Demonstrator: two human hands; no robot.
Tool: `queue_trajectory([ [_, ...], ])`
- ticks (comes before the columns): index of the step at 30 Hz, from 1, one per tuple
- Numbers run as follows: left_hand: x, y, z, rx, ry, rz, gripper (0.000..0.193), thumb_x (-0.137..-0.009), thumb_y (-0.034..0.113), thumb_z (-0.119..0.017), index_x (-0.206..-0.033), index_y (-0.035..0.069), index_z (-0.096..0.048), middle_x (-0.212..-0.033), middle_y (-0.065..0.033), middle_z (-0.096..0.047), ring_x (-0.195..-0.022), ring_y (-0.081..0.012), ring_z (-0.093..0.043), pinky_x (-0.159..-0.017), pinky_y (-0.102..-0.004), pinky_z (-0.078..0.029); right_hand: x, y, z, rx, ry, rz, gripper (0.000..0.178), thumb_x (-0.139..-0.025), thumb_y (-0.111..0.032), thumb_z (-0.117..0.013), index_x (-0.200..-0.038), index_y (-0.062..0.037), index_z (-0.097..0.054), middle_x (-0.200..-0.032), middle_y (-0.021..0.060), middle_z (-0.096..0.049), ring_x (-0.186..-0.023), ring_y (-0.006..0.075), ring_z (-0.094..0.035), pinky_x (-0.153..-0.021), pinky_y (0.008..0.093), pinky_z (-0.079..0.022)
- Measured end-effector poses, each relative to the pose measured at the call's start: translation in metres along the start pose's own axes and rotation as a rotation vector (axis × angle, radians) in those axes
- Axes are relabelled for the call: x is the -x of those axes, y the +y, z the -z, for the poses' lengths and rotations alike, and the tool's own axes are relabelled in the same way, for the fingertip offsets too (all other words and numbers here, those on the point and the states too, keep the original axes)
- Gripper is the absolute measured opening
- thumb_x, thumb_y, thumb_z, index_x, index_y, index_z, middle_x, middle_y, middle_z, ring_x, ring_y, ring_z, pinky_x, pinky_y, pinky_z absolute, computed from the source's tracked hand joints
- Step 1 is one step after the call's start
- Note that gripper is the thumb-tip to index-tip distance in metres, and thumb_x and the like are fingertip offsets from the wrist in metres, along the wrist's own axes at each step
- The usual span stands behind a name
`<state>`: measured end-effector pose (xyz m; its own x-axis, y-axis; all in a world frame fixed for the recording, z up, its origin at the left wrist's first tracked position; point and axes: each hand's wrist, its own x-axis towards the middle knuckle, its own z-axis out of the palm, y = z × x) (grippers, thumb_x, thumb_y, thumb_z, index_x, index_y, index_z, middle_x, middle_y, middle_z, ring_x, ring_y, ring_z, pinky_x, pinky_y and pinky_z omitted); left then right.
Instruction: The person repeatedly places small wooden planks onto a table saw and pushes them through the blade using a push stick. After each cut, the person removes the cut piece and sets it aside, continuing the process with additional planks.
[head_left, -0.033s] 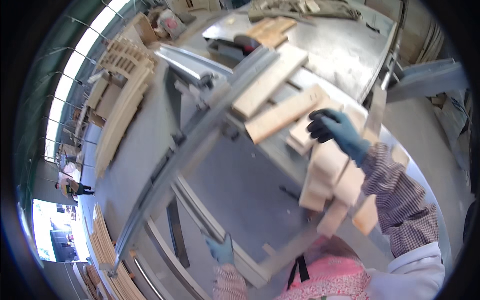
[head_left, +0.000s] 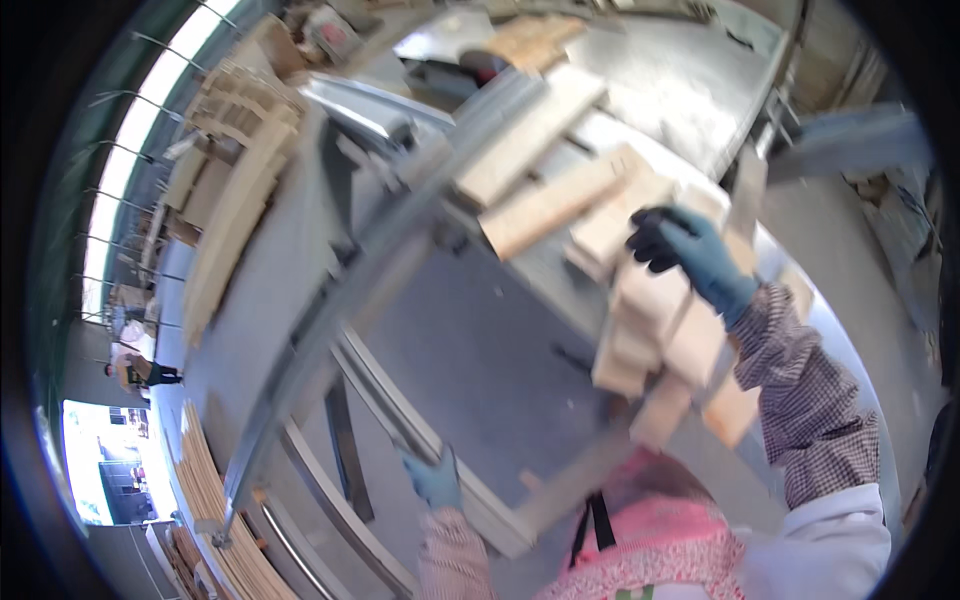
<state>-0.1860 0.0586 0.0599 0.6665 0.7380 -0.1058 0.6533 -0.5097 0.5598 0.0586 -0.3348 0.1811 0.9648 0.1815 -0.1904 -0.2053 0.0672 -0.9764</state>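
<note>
My right hand (head_left: 690, 255), in a blue glove with dark fingers, hovers just above a pile of pale wooden blocks (head_left: 652, 296). Its fingers are loosely bent and apart, with nothing visible in them. Just left of it lies a wooden board (head_left: 560, 203), and a longer board (head_left: 535, 135) is beyond that. Lower down, my left hand (head_left: 435, 480), gloved in blue, straddles a grey metal rail (head_left: 385, 400), thumb on one side and fingers on the other. Motion blur softens the picture, and the left fingertips are partly hidden.
A long metal beam (head_left: 385, 235) crosses the view diagonally beside the metal table (head_left: 690, 90). Stacked planks (head_left: 235, 225) and pallets stand at the left, with more long strips (head_left: 215, 495) below them. A person (head_left: 140, 370) is far off at the left.
The view has shifted slightly, so the table and beam sit a little higher and further left. My right hand has moved a little to the right over the blocks; the left stays at the rail.
</note>
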Motion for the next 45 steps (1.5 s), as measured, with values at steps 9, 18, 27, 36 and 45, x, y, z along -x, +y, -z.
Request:
queue_trajectory([
  [9,-0.005,0.025,-0.011,0.238,-0.004,-0.192,0.088,-0.076,0.028,-0.071,-0.143,0.002,-0.020,-0.145,-0.0196,-0.031,-0.131,-0.0308,-0.036,-0.108,-0.0345,-0.029,0.294,0.085,-0.005,0.193,0.460,0.012,0.024,-0.095,-0.021,-0.046,-0.100,-0.0024,-0.059,-0.074,0.0039,-0.062,-0.059,0.0083,-0.056,-0.050,0.0192,-0.039],
  [18,-0.027,-0.008,-0.014,0.330,-0.081,-0.179,0.087,-0.077,0.021,-0.073,-0.143,0.000,-0.019,-0.144,-0.0163,-0.032,-0.128,-0.0254,-0.038,-0.107,-0.0338,-0.031,0.317,0.365,0.058,-0.038,0.624,-0.746,0.038,-0.089,-0.037,-0.055,-0.118,-0.0127,-0.053,-0.101,0.0061,-0.063,-0.089,0.0212,-0.058,-0.074,0.0377,-0.046],
  [27,-0.017,0.026,-0.023,0.423,-0.154,-0.180,0.082,-0.081,0.017,-0.069,-0.144,0.004,-0.019,-0.145,-0.0136,-0.027,-0.130,-0.0249,-0.032,-0.108,-0.0354,-0.031,0.242,0.611,0.256,-0.780,1.028,-0.339,0.045,-0.089,-0.041,-0.051,-0.121,-0.0097,-0.051,-0.114,0.0076,-0.058,-0.102,0.0254,-0.053,-0.083,0.0412,-0.043],
  [36,-0.015,-0.014,-0.005,0.374,-0.027,-0.152,0.075,-0.083,0.001,-0.061,-0.145,0.010,-0.020,-0.143,-0.0093,-0.028,-0.127,-0.0231,-0.036,-0.104,-0.0335,-0.033,0.161,0.566,0.189,-0.018,1.141,-0.671,0.045,-0.088,-0.039,-0.052,-0.121,-0.0080,-0.051,-0.109,0.0111,-0.060,-0.100,0.0288,-0.055,-0.082,0.0423,-0.045],
  [45,-0.015,-0.011,-0.011,0.314,-0.032,-0.110,0.086,-0.079,0.002,-0.065,-0.146,0.006,-0.012,-0.148,-0.0121,-0.023,-0.134,-0.0249,-0.028,-0.109,-0.0335,-0.024,0.198,0.566,0.140,0.427,1.075,-0.855,0.045,-0.088,-0.037,-0.053,-0.120,-0.0064,-0.051,-0.104,0.0145,-0.062,-0.097,0.0321,-0.057,-0.081,0.0434,-0.046],
])
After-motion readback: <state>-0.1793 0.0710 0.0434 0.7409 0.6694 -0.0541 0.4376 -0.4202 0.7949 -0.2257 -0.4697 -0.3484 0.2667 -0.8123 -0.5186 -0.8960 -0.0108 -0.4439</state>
